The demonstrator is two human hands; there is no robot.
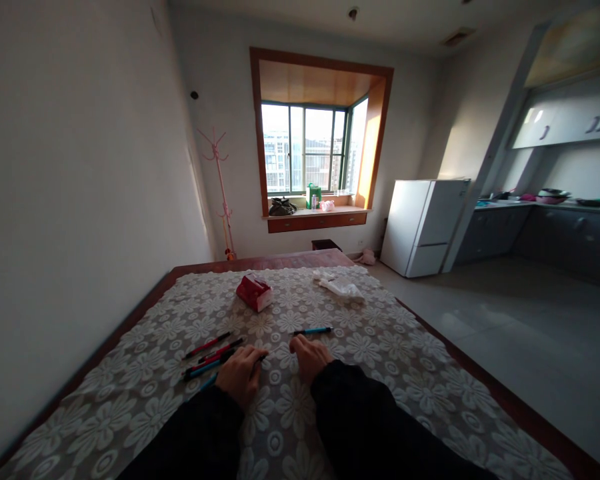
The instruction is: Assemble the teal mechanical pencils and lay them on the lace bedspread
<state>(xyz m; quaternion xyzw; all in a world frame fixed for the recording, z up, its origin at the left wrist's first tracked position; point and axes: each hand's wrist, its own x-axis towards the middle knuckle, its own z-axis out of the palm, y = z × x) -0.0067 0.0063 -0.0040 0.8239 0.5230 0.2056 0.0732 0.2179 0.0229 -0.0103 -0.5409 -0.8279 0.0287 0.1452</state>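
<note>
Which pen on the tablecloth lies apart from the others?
The blue pen just beyond the right hand: it lies alone, while the other pens cluster by the left hand.

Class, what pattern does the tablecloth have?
The tablecloth has whitish flowers and small rings on grey-brown, seen in the head view.

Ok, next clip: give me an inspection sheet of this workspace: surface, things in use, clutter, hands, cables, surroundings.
Surface: grey tablecloth with white flowers over a red-brown wooden table.
Things in use: slender red-and-black pens and teal-and-black pens beside the left hand; slender blue-and-black pen near the right hand.
Clutter: red boxy packet; crumpled whitish plastic bag.
Hands: left, small dark tip at its fingers, grip unclear; right, contact with its pen unclear.
Cables: nothing seen.
Surroundings: white refrigerator, pink coat stand, wood-framed window.
</note>
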